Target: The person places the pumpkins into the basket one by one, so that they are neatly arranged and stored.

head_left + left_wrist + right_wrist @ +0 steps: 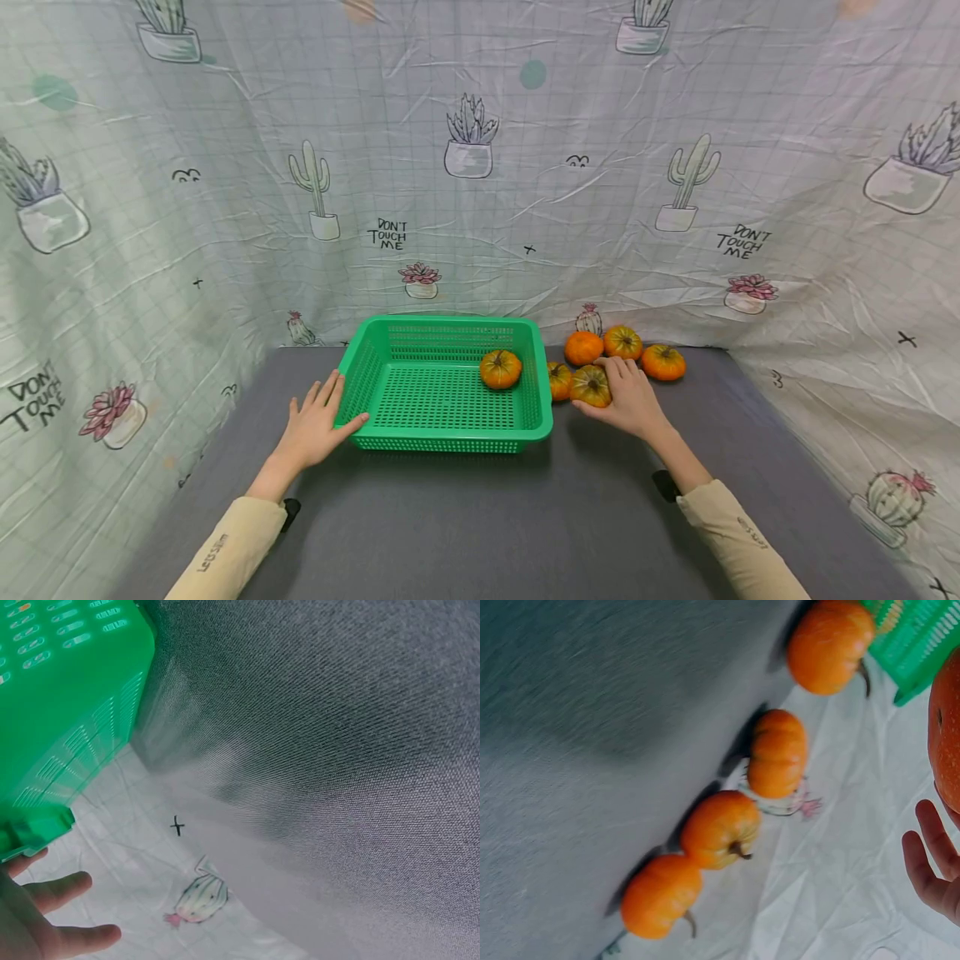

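My right hand (630,396) grips a small orange-green pumpkin (590,386) just right of the green basket (450,435). In the right wrist view this pumpkin (946,735) is cut off by the right edge, with curled fingers (928,862) beside it. Another pumpkin (500,369) sits inside the basket, toward its right wall. At the basket's left rim lies my left hand (311,429), its fingers spread and touching the rim. The left wrist view shows those fingers (64,891) near the basket's green wall (75,742).
One pumpkin (558,381) stands against the basket's right side, partly hidden. Behind the right hand are three more: an orange one (582,347), a yellowish one (622,342) and one farther right (663,362). A printed cloth (525,208) hangs around the dark grey table (465,525).
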Demonstrator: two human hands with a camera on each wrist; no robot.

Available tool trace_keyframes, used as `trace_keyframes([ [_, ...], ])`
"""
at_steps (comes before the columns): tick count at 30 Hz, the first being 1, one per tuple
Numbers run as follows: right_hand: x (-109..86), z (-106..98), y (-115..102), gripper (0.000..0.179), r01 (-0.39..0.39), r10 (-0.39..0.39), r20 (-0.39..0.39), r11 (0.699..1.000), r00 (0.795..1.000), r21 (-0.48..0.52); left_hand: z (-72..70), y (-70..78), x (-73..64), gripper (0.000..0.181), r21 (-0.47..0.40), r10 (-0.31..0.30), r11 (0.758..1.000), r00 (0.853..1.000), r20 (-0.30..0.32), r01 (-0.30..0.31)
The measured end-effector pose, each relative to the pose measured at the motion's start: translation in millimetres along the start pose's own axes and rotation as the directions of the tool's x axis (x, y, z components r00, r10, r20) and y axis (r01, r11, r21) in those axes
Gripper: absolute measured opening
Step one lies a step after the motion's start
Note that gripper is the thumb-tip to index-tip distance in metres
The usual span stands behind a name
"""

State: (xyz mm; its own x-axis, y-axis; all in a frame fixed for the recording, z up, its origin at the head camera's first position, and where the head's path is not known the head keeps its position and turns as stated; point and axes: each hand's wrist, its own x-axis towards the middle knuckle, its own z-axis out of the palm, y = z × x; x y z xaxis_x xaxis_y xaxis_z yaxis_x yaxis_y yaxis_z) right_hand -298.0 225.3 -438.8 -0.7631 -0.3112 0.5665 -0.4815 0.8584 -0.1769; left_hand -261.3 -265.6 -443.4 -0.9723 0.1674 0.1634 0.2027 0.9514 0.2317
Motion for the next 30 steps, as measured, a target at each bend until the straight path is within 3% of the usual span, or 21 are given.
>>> trace_keyframes([
  [7, 8.0, -6.0, -18.9, 0.067, 0.043, -0.041, -0.037, 0.998, 0.998, 0.052, -3.9, 1.5, 0.5, 0.09, 0.016, 0.015, 1.0, 1.0, 0.008, -0.015],
  [16, 20.0, -7.4, -45.2, 0.064, 0.028, -0.03, 0.012, 0.991, 0.999, 0.131, -6.7, 4.7, 4.7, 0.095, 0.046, 0.02, 0.999, 0.999, 0.027, -0.021],
  [30, 34.3, -3.1, -65.8, 0.072, 0.085, -0.094, 0.076, 0.99, 0.993, 0.11, -3.1, 2.5, 5.6, 0.103, 0.015, 0.017, 1.0, 0.999, 0.047, -0.018],
])
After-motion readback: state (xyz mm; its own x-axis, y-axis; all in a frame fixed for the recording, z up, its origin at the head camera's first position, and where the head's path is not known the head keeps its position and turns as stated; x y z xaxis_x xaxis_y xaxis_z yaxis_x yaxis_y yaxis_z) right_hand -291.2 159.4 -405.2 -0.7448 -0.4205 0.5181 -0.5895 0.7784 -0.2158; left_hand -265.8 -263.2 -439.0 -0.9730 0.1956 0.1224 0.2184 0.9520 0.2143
